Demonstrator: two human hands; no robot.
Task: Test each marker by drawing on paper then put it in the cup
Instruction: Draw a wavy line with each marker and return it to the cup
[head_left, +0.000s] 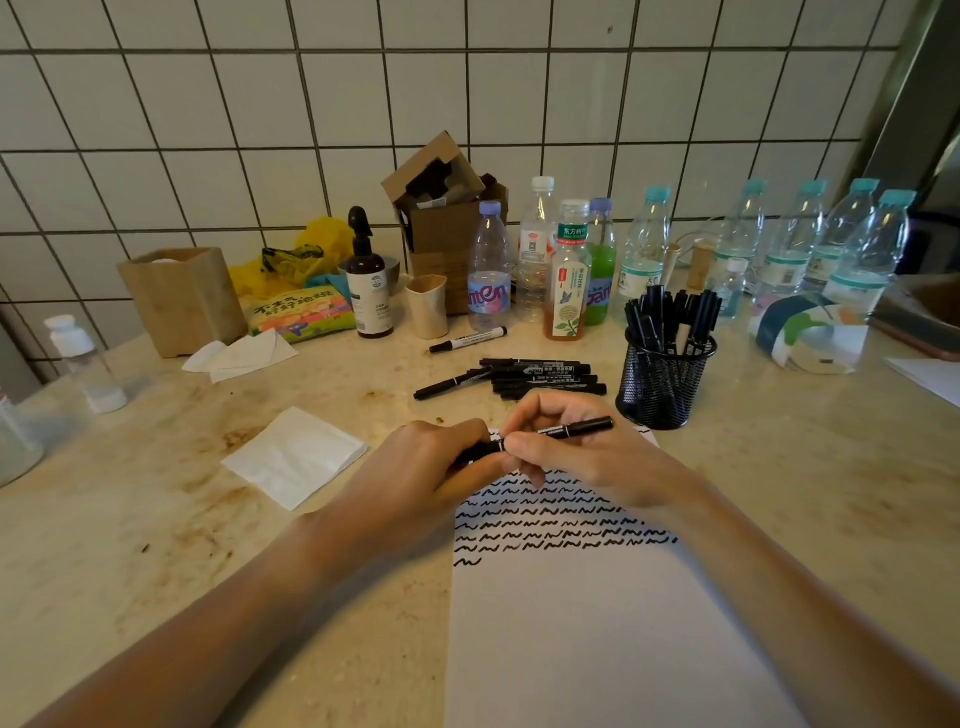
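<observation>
- Black plastic marker (563, 430), light and stiff, is sitting above the paper (597, 623); I'm gripping barrel with right hand (587, 457), cap end with left hand (431, 467).

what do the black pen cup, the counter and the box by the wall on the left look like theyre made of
The pen cup looks like black metal mesh, matte: you can see through its fine grid. The counter seems to be polished beige stone or a stone-look laminate, mottled and stained. The box looks like light wood or bamboo, with a faint grain and a matte finish.
</observation>
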